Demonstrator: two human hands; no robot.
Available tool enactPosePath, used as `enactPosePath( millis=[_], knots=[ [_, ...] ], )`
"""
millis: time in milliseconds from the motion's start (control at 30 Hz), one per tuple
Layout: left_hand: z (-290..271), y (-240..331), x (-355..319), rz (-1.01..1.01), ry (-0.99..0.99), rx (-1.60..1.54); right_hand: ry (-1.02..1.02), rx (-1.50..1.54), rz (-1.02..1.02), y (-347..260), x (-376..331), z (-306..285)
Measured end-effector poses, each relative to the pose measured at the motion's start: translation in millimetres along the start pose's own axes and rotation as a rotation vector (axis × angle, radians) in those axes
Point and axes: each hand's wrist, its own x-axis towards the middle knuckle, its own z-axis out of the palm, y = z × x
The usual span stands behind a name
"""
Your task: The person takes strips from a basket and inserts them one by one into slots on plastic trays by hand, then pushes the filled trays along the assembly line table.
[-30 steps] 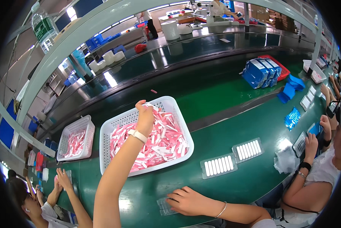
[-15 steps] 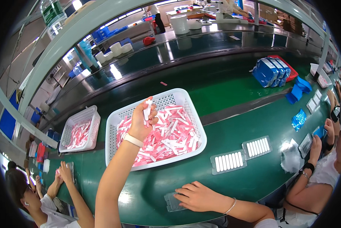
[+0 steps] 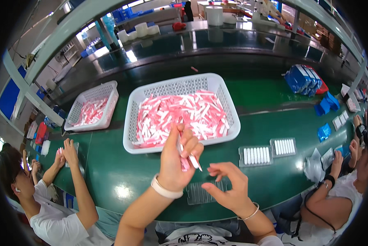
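My left hand (image 3: 177, 158) is raised over the near edge of the green table, closed on a few pink-and-white sticks (image 3: 188, 160). A pale band sits on that wrist. My right hand (image 3: 229, 186) hovers just to its right, fingers spread, holding nothing, above a clear ribbed tray (image 3: 200, 192). Beyond both hands stands a white mesh basket (image 3: 229, 102) full of the same pink-and-white sticks.
A smaller white basket (image 3: 91, 108) of sticks stands at the left. Two clear trays filled with white pieces (image 3: 255, 155) (image 3: 283, 146) lie at the right. Blue packets (image 3: 300, 78) are at far right. Other people sit on both sides; one person's hands (image 3: 67, 149) rest on the table.
My left hand has come back from the basket toward me with sticks in it. My right hand has lifted off the clear tray and opened beside it. The view has tilted downward.
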Motion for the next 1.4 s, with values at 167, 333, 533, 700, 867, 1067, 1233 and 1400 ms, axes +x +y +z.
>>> enactPosePath(
  millis=[167,333,533,700,867,1067,1233,1400],
  knots=[
    [-19,-22,-45,0.036,0.116,-0.108,0.09,0.139,0.118,-5,-21,20],
    [-40,-9,-54,-0.045,0.162,-0.403,0.203,0.048,0.171,-4,-52,10],
    [-48,-19,-76,-0.374,0.183,0.377,0.202,-0.56,-0.303,1,-64,-15],
    [-46,-23,-89,-0.492,0.109,0.702,0.05,-0.583,-0.344,8,-64,-21],
    [-54,-27,-85,-0.382,0.099,0.883,-0.006,-0.233,-0.104,8,-60,-20],
    [-58,-44,-79,-0.495,0.061,1.122,-0.173,-0.123,0.237,16,-60,-31],
    [-71,-44,-74,-0.733,0.099,0.562,-0.251,-0.249,0.186,25,-56,-37],
    [-69,-47,-73,-0.738,0.206,0.459,-0.098,-0.109,0.146,42,-62,-27]
  ],
)
